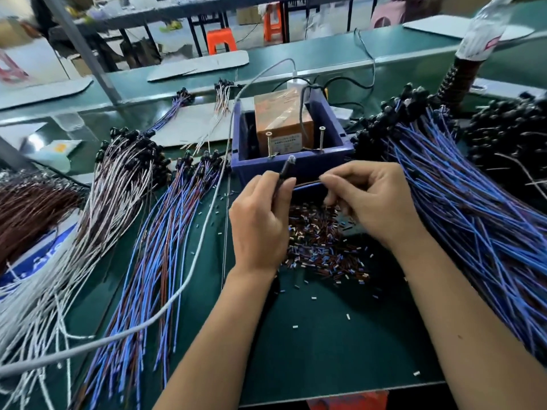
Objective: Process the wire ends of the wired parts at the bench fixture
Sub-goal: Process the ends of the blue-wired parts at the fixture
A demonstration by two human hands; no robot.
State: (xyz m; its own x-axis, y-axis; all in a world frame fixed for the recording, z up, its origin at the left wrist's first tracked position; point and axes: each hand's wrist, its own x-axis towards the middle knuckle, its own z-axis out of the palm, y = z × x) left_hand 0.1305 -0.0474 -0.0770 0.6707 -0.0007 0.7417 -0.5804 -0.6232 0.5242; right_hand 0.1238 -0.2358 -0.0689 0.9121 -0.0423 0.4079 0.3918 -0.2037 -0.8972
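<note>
While the left hand (260, 220) grips the wired part (283, 173) by its black body, tip up, its wires run rightward into the right hand's (373, 199) pinching fingers (328, 180), just before the blue fixture box (293, 165)

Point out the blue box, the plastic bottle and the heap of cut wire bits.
blue box (296, 168): head view, on its near wall.
plastic bottle (485, 28): head view, on its clear body.
heap of cut wire bits (319, 247): head view, on the heap's middle.
</note>
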